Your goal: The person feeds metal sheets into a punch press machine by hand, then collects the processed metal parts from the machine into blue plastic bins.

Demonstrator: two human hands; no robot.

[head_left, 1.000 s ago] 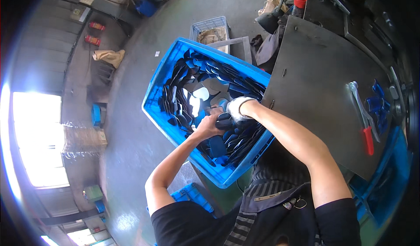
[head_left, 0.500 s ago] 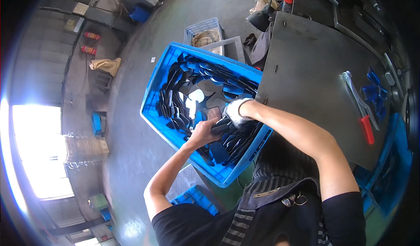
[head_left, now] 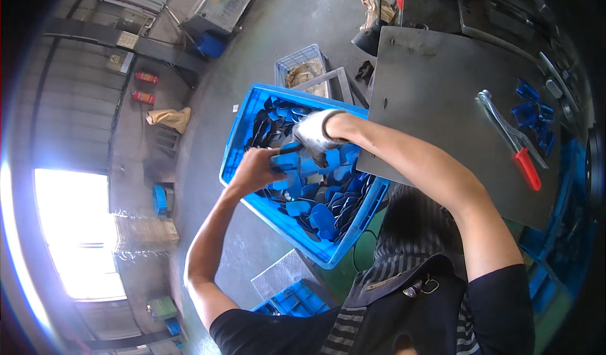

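A blue plastic bin [head_left: 297,241] stands in front of me, with many thin, flat metal pieces [head_left: 323,219] inside, dark or reflecting blue. My bare left hand [head_left: 255,167] reaches over the bin's left side, its fingers closed round the edge of some of these pieces. My right hand [head_left: 317,137] wears a white glove with dark fingertips. It bends down onto the pieces close to the left hand, in the middle of the bin. How firmly its fingers close, and on what, is hidden by the glove and the pieces.
To the right, a grey metal tabletop [head_left: 435,115] overlaps the bin's edge and bears red-handled pliers [head_left: 521,156] and crumpled blue pieces [head_left: 533,115]. A lighter crate [head_left: 302,68] stands behind the bin. Below left is another blue crate [head_left: 293,301]. Two fire extinguishers [head_left: 145,87] are far left.
Both hands have moved left and farther up within the bin. More flat pieces now lie across its middle, where the gap showed before. My view has shifted slightly.
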